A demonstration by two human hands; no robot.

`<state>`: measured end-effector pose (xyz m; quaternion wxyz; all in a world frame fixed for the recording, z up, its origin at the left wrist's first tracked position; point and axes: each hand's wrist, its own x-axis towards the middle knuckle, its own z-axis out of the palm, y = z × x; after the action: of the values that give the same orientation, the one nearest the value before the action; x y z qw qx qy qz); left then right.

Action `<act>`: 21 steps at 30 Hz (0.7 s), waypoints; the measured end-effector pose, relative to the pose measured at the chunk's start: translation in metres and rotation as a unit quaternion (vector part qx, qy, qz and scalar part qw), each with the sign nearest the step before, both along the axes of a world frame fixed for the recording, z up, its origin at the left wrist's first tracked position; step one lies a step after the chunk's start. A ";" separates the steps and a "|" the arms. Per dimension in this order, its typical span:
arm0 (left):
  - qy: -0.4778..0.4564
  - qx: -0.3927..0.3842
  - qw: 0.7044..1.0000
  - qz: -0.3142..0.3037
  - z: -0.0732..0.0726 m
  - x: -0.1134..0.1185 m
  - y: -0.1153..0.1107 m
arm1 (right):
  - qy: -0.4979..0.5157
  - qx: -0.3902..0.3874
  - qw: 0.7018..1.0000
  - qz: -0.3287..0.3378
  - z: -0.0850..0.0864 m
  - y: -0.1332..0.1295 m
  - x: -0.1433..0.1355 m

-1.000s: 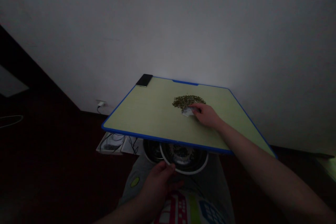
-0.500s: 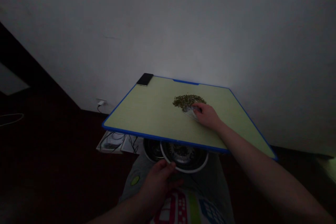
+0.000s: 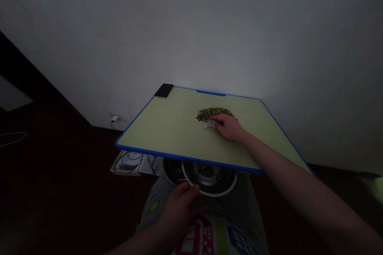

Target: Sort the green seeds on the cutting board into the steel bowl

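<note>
Dim grey wall (image 3: pixel 191 28) up ahead, and against it sits a pale, blue-edged tabletop (image 3: pixel 161 127) where the right hand (image 3: pixel 228 126) is busy! Its thumb and fingers are pinched together, no gap to speak of, on a crinkled translucent piece (image 3: pixel 208 124) that pokes out to the left of the grip. What that piece is exactly, the gloom won't tell. And how far along are we? Plenty left, by the look of it: the loose pile of brownish-green bits (image 3: pixel 213 111) spreads broadly over the surface, just beyond the right fingertips and to both sides of them, its near edge meeting the grip. Down below, nearer the body, the left hand (image 3: pixel 179 209) has thumb and fingers closed on the rim of a white-rimmed bowl (image 3: pixel 218 195), and some scattered bits lie inside it, so a share seems gathered, though whether they match the pile is too dark to judge. Tucked past that left grip is a second bowl (image 3: pixel 172 171), partly hidden. Far off to the right hand's left, a dark flat device (image 3: pixel 164 90) lies at the tabletop's far corner.
</note>
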<state>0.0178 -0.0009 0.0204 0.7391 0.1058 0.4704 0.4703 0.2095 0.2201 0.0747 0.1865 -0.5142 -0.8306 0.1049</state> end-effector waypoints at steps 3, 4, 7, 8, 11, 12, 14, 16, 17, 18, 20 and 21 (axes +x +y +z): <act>0.002 -0.001 1.000 0.003 0.003 0.000 0.000 | -0.007 0.001 1.000 0.027 0.003 -0.002 -0.003; 0.000 -0.001 1.000 -0.003 0.004 -0.001 0.000 | -0.010 0.003 0.999 0.036 0.004 -0.003 -0.004; 0.004 -0.006 1.000 -0.006 0.006 -0.002 -0.002 | -0.013 0.004 0.998 0.063 0.005 -0.007 -0.009; 0.007 -0.006 1.000 -0.002 0.006 -0.002 -0.002 | -0.013 0.002 0.997 0.071 0.005 -0.009 -0.010; 0.011 -0.002 1.000 0.012 0.005 -0.001 -0.002 | -0.007 -0.002 0.995 0.100 0.003 -0.013 -0.015; 0.010 0.000 1.000 0.018 0.005 -0.001 -0.002 | -0.004 -0.004 0.994 0.110 0.002 -0.015 -0.016; 0.008 0.001 1.000 0.025 0.005 0.000 -0.002 | 0.004 -0.009 0.992 0.129 0.001 -0.019 -0.019; 0.008 -0.006 1.000 0.023 0.008 0.001 -0.002 | 0.010 -0.015 0.989 0.144 0.002 -0.023 -0.021; 0.011 -0.014 1.000 0.019 0.009 0.001 -0.002 | 0.014 -0.018 0.988 0.151 0.002 -0.025 -0.021; 0.013 -0.020 1.000 0.014 0.011 0.001 -0.002 | 0.016 -0.021 0.987 0.159 0.002 -0.027 -0.022; 0.014 -0.020 1.000 0.009 0.013 0.000 -0.003 | 0.020 -0.028 0.983 0.179 0.003 -0.031 -0.024; 0.015 -0.016 1.000 0.009 0.013 0.000 -0.003 | 0.020 -0.032 0.981 0.188 0.003 -0.033 -0.024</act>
<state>0.0176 -0.0036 0.0331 0.7291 0.0973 0.4899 0.4678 0.1852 0.1875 0.0781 0.1637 -0.3520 -0.9049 0.1747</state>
